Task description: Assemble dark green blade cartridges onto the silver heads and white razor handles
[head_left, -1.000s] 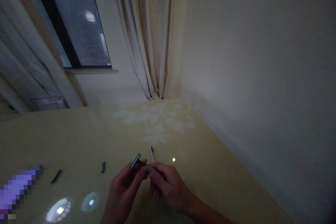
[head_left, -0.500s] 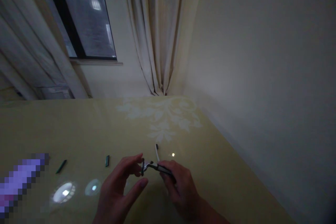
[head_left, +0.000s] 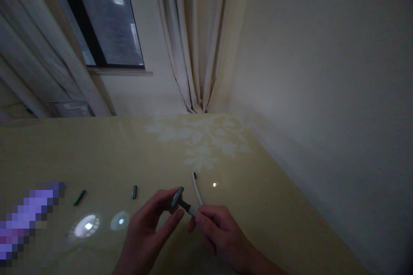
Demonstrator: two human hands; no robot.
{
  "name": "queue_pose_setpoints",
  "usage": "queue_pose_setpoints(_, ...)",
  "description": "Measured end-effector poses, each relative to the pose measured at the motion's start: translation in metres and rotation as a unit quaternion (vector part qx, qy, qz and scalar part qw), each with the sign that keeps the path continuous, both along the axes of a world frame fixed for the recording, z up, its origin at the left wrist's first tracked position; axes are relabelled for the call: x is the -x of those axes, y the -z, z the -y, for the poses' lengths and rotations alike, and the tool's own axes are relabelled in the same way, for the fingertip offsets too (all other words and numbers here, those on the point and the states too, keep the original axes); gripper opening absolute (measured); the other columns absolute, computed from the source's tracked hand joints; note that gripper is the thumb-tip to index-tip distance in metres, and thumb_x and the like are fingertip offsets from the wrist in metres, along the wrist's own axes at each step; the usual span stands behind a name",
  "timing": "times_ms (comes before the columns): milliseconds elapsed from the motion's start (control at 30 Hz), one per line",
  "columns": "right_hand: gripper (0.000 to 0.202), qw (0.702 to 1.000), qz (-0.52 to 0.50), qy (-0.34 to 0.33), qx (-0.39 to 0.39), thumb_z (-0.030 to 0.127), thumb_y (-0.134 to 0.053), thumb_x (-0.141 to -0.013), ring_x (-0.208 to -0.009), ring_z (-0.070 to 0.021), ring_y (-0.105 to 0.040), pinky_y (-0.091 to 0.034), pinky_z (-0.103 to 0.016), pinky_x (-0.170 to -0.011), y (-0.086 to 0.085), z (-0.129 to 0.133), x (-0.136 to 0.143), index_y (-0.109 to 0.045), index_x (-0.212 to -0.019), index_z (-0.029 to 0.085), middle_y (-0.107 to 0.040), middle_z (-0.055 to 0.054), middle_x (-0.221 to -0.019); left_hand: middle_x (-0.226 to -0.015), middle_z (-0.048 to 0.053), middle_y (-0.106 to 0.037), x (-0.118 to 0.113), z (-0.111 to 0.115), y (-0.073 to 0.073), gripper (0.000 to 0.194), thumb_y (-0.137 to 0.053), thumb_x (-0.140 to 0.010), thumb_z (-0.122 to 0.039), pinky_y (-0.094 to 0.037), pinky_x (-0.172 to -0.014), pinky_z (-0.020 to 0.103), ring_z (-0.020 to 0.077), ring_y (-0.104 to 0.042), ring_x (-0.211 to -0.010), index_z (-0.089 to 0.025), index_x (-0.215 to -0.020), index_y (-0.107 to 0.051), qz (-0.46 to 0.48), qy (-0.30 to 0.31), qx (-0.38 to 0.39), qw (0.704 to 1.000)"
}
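My right hand [head_left: 222, 232] is closed around the light grey handle of a razor [head_left: 184, 205], whose green and black head points up and to the left. Beside that head, my left hand [head_left: 146, 223] has its fingers curved and its thumb held apart. Its index fingertip lies behind the razor head; whether it touches is unclear. A white toothbrush [head_left: 197, 191] with dark bristles lies on the table just beyond my right hand, its lower end hidden by the fingers. Two small green and black pieces, like razor cartridges, lie farther left: one slanted [head_left: 79, 197], one nearly upright [head_left: 134, 192].
The glossy yellowish table [head_left: 271, 206] carries a pale leaf pattern and lamp reflections. A pixelated purple shape [head_left: 29, 219] covers the left edge. A wall [head_left: 322, 94] runs along the right side; a curtain [head_left: 203, 43] and a window [head_left: 106, 21] are behind.
My right hand has turned the razor, so its green face now shows and its head tilts up beside my left fingers. The view has shifted slightly.
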State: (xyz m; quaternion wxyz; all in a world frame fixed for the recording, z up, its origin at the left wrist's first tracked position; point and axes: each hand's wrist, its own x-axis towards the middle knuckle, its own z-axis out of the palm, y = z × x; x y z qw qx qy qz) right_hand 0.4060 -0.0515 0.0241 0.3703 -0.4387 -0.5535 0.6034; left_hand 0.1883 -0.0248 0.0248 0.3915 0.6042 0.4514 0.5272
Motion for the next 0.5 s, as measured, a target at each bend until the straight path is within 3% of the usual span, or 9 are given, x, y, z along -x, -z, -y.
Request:
queue_pose_setpoints(233,0.071,0.995,-0.078,-0.056,0.011,0.079,-0.046,-0.102,-0.047,-0.0104,-0.035,-0.029,-0.025,-0.052,-0.004,0.001,0.007,-0.077,-0.085,0.017,-0.044,0.005,-0.053,-0.111,0.01,-0.086,0.0,-0.001,0.0,0.052,-0.091,-0.079,-0.046,-0.069,-0.083,0.032,0.0272,-0.083,-0.096,-0.026,-0.126,-0.081,0.078,0.016,0.096,0.992)
queue_pose_setpoints(367,0.069,0.992,-0.109,-0.066,0.007,0.078,-0.042,-0.104,-0.053,-0.0113,-0.04,-0.033,-0.025,-0.056,0.0,0.002,0.014,-0.073,-0.093,0.018,-0.051,0.003,-0.061,-0.115,0.012,-0.085,-0.012,0.005,0.009,0.062,-0.092,-0.078,-0.051,-0.069,-0.079,0.032,0.0284,-0.082,-0.095,-0.026,-0.133,-0.076,0.115,0.042,0.137,0.983)
queue_pose_setpoints(500,0.065,0.993,-0.102,-0.046,0.021,0.082,-0.049,-0.1,-0.066,-0.0139,-0.047,-0.038,-0.027,-0.064,0.001,0.006,0.024,-0.066,-0.095,0.019,-0.055,0.0,-0.074,-0.116,0.012,-0.085,-0.021,0.013,0.022,0.049,-0.084,-0.085,-0.056,-0.068,-0.089,0.038,0.0334,-0.08,-0.11,-0.024,-0.122,-0.081,0.085,0.053,0.163,0.982)
